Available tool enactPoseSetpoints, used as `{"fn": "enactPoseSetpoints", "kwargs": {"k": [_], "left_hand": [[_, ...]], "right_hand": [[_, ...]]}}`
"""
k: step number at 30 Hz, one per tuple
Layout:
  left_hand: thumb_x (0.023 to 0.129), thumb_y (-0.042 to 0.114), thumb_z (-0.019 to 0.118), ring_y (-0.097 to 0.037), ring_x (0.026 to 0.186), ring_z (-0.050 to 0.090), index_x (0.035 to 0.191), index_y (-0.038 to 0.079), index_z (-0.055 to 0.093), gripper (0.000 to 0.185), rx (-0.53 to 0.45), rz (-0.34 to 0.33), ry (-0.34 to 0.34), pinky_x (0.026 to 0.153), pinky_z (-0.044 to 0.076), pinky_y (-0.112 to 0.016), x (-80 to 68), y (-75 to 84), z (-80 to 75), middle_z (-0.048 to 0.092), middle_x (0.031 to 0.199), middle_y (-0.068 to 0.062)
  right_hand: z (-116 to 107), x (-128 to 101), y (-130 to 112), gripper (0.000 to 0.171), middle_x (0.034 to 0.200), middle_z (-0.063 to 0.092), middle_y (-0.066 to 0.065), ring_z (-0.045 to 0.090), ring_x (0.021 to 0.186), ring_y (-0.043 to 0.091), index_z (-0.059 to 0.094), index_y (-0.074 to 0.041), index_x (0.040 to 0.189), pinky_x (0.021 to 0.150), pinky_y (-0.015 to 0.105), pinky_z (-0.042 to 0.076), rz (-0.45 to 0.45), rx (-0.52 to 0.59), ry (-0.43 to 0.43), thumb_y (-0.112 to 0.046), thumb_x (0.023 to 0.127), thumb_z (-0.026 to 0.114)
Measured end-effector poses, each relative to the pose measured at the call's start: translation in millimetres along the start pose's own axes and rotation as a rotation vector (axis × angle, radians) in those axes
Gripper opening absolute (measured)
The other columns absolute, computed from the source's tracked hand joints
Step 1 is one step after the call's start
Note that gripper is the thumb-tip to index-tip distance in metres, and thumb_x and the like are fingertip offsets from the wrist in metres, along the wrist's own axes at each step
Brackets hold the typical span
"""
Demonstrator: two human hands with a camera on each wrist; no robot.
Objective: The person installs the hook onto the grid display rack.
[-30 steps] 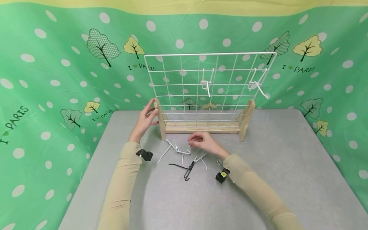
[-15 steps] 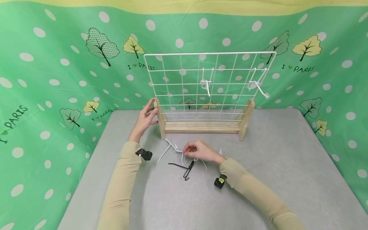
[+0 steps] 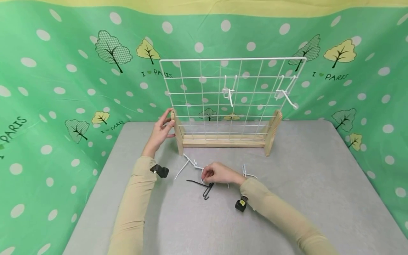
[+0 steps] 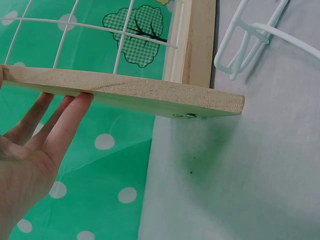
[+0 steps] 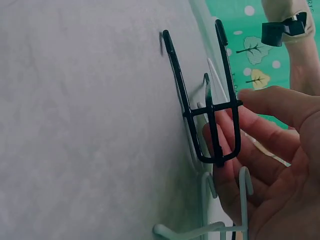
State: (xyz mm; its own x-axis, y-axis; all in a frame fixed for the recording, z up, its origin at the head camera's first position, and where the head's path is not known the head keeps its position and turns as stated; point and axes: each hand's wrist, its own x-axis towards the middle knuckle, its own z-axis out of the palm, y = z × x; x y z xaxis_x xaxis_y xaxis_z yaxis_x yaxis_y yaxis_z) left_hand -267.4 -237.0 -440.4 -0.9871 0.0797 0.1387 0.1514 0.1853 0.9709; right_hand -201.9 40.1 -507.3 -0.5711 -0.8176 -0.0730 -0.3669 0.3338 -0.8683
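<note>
My left hand (image 3: pixel 158 134) rests on the left wooden upright (image 3: pixel 177 132) of a stand carrying a white wire grid (image 3: pixel 231 92). In the left wrist view its straight fingers (image 4: pixel 65 120) touch that upright (image 4: pixel 150 92) from outside. My right hand (image 3: pixel 221 174) is low over the table at a black display hook (image 3: pixel 207 192). In the right wrist view the thumb (image 5: pixel 265 100) is right at the black hook's (image 5: pixel 212 120) crossbar, its fingers loosely bent behind the frame and apart from the thumb. White hooks (image 3: pixel 186 164) lie around it, one (image 5: pixel 225 225) below the hand.
Two white hooks hang on the grid, one near the middle (image 3: pixel 229 95) and one at the right (image 3: pixel 284 94). Another white hook (image 3: pixel 249 174) lies beside the right wrist. The stand's right upright (image 3: pixel 273 134) stands farther right. A green printed cloth (image 3: pixel 95 81) surrounds the grey table (image 3: pixel 318 184).
My right hand has come down and toward me, from just in front of the stand to the black hook. The left hand has stayed at the upright.
</note>
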Motion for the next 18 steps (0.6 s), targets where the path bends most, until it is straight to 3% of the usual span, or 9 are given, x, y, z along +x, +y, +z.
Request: {"fn": "enactPoseSetpoints", "kwargs": {"k": [7, 14, 18], "left_hand": [[0.102, 0.027, 0.05, -0.045, 0.126, 0.043, 0.154, 0.028, 0.027, 0.056, 0.006, 0.0, 0.003, 0.081, 0.056, -0.05, -0.6, 0.1, 0.0, 0.037, 0.144, -0.024], [0.103, 0.023, 0.049, -0.045, 0.126, 0.043, 0.154, 0.027, 0.028, 0.056, -0.008, -0.011, 0.0, 0.083, 0.054, -0.054, 0.2, 0.6, -0.3, 0.037, 0.145, -0.024], [0.103, 0.02, 0.048, -0.046, 0.127, 0.041, 0.154, 0.021, 0.025, 0.056, -0.012, -0.01, -0.009, 0.084, 0.053, -0.057, -2.4, 8.4, 0.5, 0.035, 0.146, -0.025]], "right_hand": [[5, 3, -4, 0.011, 0.076, 0.065, -0.003, 0.059, 0.07, 0.003, 0.069, 0.001, 0.091, 0.066, 0.019, 0.054, 0.048, -0.031, -0.038, 0.001, 0.08, 0.071], [10, 4, -6, 0.013, 0.072, 0.063, -0.007, 0.057, 0.067, 0.002, 0.07, -0.004, 0.09, 0.062, 0.019, 0.05, 0.089, -0.109, -0.013, -0.001, 0.078, 0.075], [11, 3, -12, 0.014, 0.071, 0.062, -0.006, 0.057, 0.065, 0.004, 0.07, -0.004, 0.09, 0.06, 0.019, 0.049, 0.109, -0.119, 0.003, 0.001, 0.077, 0.074]]}}
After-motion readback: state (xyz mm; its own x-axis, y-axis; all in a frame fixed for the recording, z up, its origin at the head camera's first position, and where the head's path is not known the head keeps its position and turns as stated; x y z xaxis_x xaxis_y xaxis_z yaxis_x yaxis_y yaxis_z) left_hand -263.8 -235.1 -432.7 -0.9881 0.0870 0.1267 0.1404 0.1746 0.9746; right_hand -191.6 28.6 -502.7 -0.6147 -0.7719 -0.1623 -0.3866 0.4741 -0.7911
